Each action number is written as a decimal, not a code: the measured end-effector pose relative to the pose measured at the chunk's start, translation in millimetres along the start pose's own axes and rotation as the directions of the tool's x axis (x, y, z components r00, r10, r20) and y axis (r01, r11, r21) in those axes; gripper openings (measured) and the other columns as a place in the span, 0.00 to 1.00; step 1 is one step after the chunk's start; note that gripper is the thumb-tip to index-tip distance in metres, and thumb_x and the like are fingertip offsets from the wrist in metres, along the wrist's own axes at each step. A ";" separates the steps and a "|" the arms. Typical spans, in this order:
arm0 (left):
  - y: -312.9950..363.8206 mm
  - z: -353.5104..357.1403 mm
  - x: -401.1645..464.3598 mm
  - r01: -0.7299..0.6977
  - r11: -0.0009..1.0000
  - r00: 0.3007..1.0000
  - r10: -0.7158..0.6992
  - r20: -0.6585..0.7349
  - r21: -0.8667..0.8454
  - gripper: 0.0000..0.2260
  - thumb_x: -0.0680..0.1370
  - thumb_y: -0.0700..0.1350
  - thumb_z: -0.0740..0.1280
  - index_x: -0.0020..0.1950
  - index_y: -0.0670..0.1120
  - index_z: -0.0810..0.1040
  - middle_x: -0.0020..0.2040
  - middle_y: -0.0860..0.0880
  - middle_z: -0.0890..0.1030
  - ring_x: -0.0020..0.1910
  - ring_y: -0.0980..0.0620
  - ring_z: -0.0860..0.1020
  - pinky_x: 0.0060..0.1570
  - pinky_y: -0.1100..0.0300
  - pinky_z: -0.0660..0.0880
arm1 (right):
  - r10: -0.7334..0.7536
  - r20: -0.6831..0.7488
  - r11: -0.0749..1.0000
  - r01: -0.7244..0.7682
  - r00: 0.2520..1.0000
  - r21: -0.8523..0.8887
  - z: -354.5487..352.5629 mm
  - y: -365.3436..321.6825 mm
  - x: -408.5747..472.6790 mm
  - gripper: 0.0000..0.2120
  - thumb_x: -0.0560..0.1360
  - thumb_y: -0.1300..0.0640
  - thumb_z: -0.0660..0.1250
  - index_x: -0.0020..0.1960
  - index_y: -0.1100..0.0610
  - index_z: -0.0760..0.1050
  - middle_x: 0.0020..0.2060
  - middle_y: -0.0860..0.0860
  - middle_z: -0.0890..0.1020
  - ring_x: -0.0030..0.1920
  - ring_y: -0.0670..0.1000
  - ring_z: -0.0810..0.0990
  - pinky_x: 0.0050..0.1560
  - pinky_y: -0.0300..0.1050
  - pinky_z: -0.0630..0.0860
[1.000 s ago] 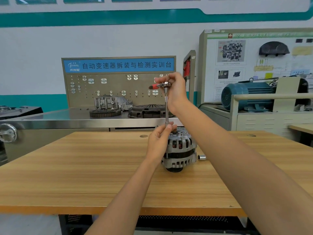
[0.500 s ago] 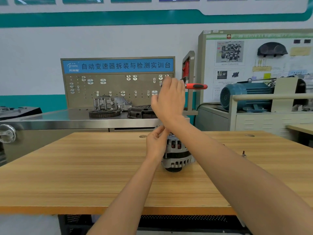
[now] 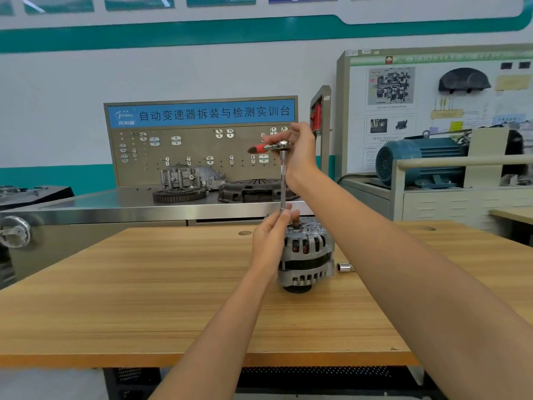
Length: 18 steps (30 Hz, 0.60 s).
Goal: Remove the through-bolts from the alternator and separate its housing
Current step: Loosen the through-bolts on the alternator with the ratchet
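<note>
Both hands busy on one tool. Right hand [image 3: 300, 153] raised, fingers curled round the polished chrome head of a ratchet [image 3: 278, 146]; its red handle sticks out to the left, roughly level. Thin steel extension bar [image 3: 283, 183] drops straight down from the ratchet head, knurled band near its top. Left hand [image 3: 271, 241] lower, fingertips pinching the bottom end of that bar right at the top left edge of the alternator [image 3: 307, 256]; the bolt itself is hidden by the fingers.

Alternator stands upright on the wooden worktop [image 3: 144, 298], near its middle, pulley end down. Cast aluminium housing, ribbed with rounded vent slots, copper windings glinting through the upper slots, dark laminated band round the waist between the two housing halves, which sit together. Stubby brown shaft end pokes out of the top.

Small shiny cylindrical socket [image 3: 344, 267] lies on its side just right of the alternator, apart from it.

Worktop is light wood grain, with round plugs near its far edge. Behind it, a stainless steel bench [image 3: 115, 210] carrying a toothed flywheel ring [image 3: 179, 194], a cast gearbox part [image 3: 191, 177] and a dark clutch cover [image 3: 253, 191], backed by a pegboard with a blue sign [image 3: 202, 114]. Teal electric motor [image 3: 418, 161], finned casing, on the right stand.
</note>
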<state>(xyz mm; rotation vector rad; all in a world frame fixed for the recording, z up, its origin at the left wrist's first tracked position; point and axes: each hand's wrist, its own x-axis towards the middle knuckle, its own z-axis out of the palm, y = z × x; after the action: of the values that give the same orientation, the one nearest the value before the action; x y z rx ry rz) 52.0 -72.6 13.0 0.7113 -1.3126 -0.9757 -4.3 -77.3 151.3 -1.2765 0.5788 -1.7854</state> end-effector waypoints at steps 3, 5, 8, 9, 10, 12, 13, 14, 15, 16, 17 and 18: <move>0.7 -4.0 -0.6 -0.004 1.000 1.000 0.004 0.001 0.019 0.11 0.80 0.48 0.63 0.59 0.49 0.81 0.52 0.55 0.84 0.50 0.69 0.78 0.54 0.67 0.71 | -0.067 -0.029 0.982 0.061 0.997 -0.179 3.7 4.7 -3.5 0.20 0.80 0.60 0.54 0.32 0.57 0.75 0.33 0.49 0.79 0.42 0.46 0.76 0.47 0.39 0.71; -0.5 -5.5 0.0 -0.018 1.000 1.000 0.019 -0.015 0.021 0.08 0.80 0.47 0.63 0.54 0.50 0.82 0.51 0.53 0.84 0.51 0.64 0.80 0.57 0.63 0.73 | -0.243 0.053 0.819 0.234 0.969 -0.525 8.9 12.1 -12.3 0.08 0.78 0.60 0.57 0.42 0.59 0.72 0.39 0.47 0.74 0.39 0.43 0.72 0.40 0.36 0.69; -3.8 -5.2 2.7 -0.010 1.000 0.998 0.009 -0.055 -0.019 0.07 0.80 0.43 0.64 0.51 0.48 0.82 0.40 0.57 0.84 0.42 0.63 0.80 0.43 0.68 0.75 | -0.501 0.215 0.175 0.342 0.838 -0.923 5.1 30.4 -21.5 0.11 0.73 0.57 0.61 0.53 0.61 0.70 0.49 0.53 0.73 0.52 0.53 0.72 0.61 0.49 0.69; -4.6 -4.7 3.4 -0.009 1.000 0.997 0.008 -0.079 -0.018 0.08 0.80 0.41 0.63 0.48 0.47 0.82 0.33 0.59 0.82 0.35 0.66 0.78 0.35 0.72 0.72 | -0.545 0.233 0.009 0.283 0.806 -0.959 3.5 34.3 -23.3 0.15 0.71 0.57 0.61 0.55 0.62 0.69 0.51 0.56 0.73 0.56 0.56 0.70 0.69 0.53 0.61; -5.7 -3.8 3.8 -0.010 1.000 0.995 0.010 -0.097 -0.007 0.09 0.80 0.39 0.63 0.44 0.47 0.81 0.29 0.60 0.80 0.29 0.67 0.75 0.29 0.74 0.69 | -0.569 0.240 -0.074 0.242 0.787 -0.967 2.6 36.4 -24.8 0.18 0.70 0.56 0.60 0.57 0.62 0.68 0.53 0.57 0.73 0.59 0.58 0.69 0.73 0.54 0.53; -5.4 -0.9 2.0 -0.010 1.000 0.993 0.011 -0.116 0.005 0.11 0.80 0.38 0.63 0.40 0.48 0.80 0.26 0.60 0.78 0.26 0.67 0.74 0.26 0.74 0.67 | -0.576 0.228 -0.061 0.238 0.785 -0.969 1.2 36.5 -25.0 0.20 0.69 0.56 0.60 0.59 0.63 0.67 0.55 0.58 0.72 0.61 0.59 0.68 0.75 0.55 0.49; -4.5 0.1 1.4 -0.009 1.000 0.993 0.008 -0.122 -0.006 0.10 0.80 0.39 0.63 0.42 0.48 0.81 0.29 0.60 0.80 0.28 0.67 0.75 0.28 0.74 0.69 | -0.576 0.217 -0.001 0.264 0.788 -0.964 0.5 35.7 -24.3 0.20 0.69 0.56 0.61 0.59 0.64 0.67 0.55 0.58 0.72 0.61 0.59 0.68 0.75 0.54 0.49; -4.1 0.8 1.4 -0.008 1.000 0.992 0.006 -0.126 -0.019 0.09 0.80 0.40 0.64 0.44 0.48 0.82 0.32 0.59 0.82 0.32 0.67 0.77 0.30 0.73 0.71 | -0.581 0.204 0.068 0.297 0.788 -0.953 -0.3 35.2 -23.4 0.19 0.70 0.57 0.62 0.58 0.64 0.68 0.54 0.57 0.72 0.61 0.58 0.68 0.75 0.54 0.51; -3.3 1.2 1.1 -0.009 1.000 0.992 0.006 -0.125 -0.028 0.07 0.80 0.42 0.64 0.47 0.49 0.82 0.35 0.58 0.83 0.36 0.66 0.79 0.33 0.73 0.73 | -0.585 0.186 0.139 0.324 0.789 -0.936 -0.9 34.5 -22.1 0.17 0.70 0.57 0.62 0.56 0.64 0.68 0.52 0.56 0.72 0.60 0.57 0.68 0.74 0.54 0.53; -2.5 1.4 0.8 -0.012 1.000 0.993 0.009 -0.117 -0.029 0.07 0.80 0.44 0.65 0.47 0.49 0.82 0.38 0.57 0.84 0.38 0.65 0.80 0.35 0.72 0.74 | -0.580 0.171 0.209 0.349 0.796 -0.914 -1.4 33.4 -20.8 0.14 0.71 0.57 0.63 0.55 0.63 0.69 0.50 0.54 0.71 0.58 0.56 0.68 0.71 0.53 0.58; -1.4 1.7 0.3 -0.016 1.000 0.994 0.013 -0.107 -0.023 0.07 0.80 0.45 0.65 0.47 0.50 0.82 0.39 0.56 0.84 0.40 0.64 0.80 0.37 0.71 0.74 | -0.559 0.154 0.299 0.371 0.815 -0.879 -1.6 31.4 -19.8 0.11 0.73 0.58 0.63 0.53 0.62 0.69 0.48 0.52 0.70 0.55 0.54 0.68 0.67 0.51 0.63; -0.8 1.6 0.3 -0.018 1.000 0.995 0.016 -0.095 -0.014 0.07 0.80 0.46 0.65 0.46 0.50 0.82 0.40 0.56 0.85 0.41 0.64 0.80 0.39 0.70 0.74 | -0.524 0.134 0.408 0.386 0.841 -0.827 -1.7 29.3 -18.3 0.08 0.74 0.58 0.62 0.51 0.61 0.69 0.46 0.50 0.69 0.53 0.52 0.68 0.60 0.48 0.66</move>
<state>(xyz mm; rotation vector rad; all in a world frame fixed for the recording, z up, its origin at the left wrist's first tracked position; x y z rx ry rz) 50.3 -73.1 12.7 0.7256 -1.2252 -0.9260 7.1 -77.9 118.7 -2.1323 1.4131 -2.1454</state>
